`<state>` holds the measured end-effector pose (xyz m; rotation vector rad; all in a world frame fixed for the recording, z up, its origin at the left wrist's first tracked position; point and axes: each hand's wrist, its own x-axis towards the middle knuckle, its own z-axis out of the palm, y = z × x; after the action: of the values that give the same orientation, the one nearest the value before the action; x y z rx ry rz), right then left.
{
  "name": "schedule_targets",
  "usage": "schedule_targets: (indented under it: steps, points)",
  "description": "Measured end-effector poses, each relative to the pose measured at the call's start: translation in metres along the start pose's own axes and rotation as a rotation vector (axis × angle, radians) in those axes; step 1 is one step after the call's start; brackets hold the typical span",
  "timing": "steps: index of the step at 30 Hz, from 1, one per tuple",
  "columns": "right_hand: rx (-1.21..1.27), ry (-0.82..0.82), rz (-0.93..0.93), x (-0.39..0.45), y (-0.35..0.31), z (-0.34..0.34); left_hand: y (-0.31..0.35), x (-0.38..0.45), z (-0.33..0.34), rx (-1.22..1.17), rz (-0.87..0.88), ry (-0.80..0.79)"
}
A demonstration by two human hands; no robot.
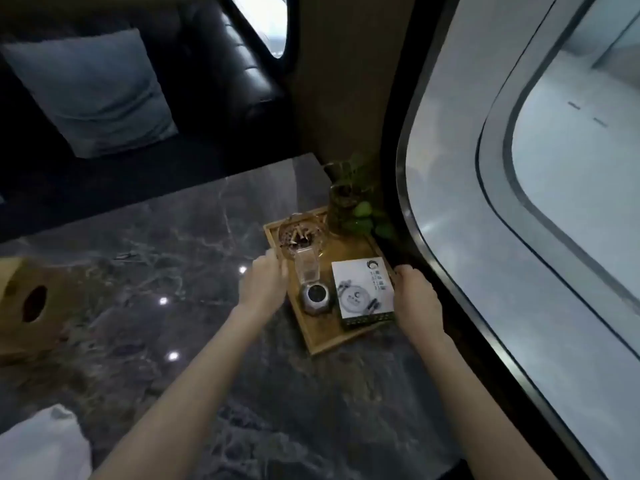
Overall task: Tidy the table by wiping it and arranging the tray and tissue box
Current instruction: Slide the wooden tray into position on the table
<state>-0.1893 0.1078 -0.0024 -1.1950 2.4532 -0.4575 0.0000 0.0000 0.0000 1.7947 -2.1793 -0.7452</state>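
White cloth or tissue (41, 445) is lying bunched at the near left corner of the dark marble table (207, 341), well apart from both hands, so wiping is either paused or already finished; the stone is reflecting ceiling lights cleanly, though I cannot tell whether it has been wiped. Both forearms are reaching toward the far right, where the wooden tray (320, 342) is sitting close to the window edge. On its left rim the left hand (265, 282) is curling, fingers closed around the edge, while the right hand (414, 296) is gripping the right rim just beside a white printed box (363, 289) that is resting in the tray. Also riding in the tray are a glass ashtray (299, 237) holding cigarette butts, a clear shaker with a metal cap (313, 289), and a small potted plant (349, 202) at the far corner. Judging by the two-handed hold, the tray is being positioned now. At the left edge, the brown cardboard tissue box (26, 303) is standing far from the tray and appears not yet arranged, so that step seems to remain.
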Motion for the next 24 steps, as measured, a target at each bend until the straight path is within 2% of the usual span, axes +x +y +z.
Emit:
schedule_targets:
  steps: [4,9,13,18,21,24]
  points:
    - [-0.097,-0.062,-0.014,0.005,0.026,0.015,-0.008,0.002,0.027,0.009,-0.094,-0.068]
    - [-0.038,-0.138,0.003,0.017,0.051,0.037,-0.021,0.003,0.052,-0.007,-0.122,-0.117]
    - [0.104,-0.164,0.010,0.024,0.057,0.049,-0.027,0.004,0.063,-0.006,-0.138,-0.126]
    - [0.303,-0.069,0.028,0.025,0.056,0.051,-0.030,0.006,0.074,-0.005,-0.143,-0.091]
    - [0.326,0.041,0.039,0.027,0.057,0.054,-0.030,0.007,0.080,0.020,-0.146,-0.072]
    - [0.334,0.080,0.055,0.029,0.058,0.057,-0.032,0.008,0.082,-0.003,-0.139,-0.075]
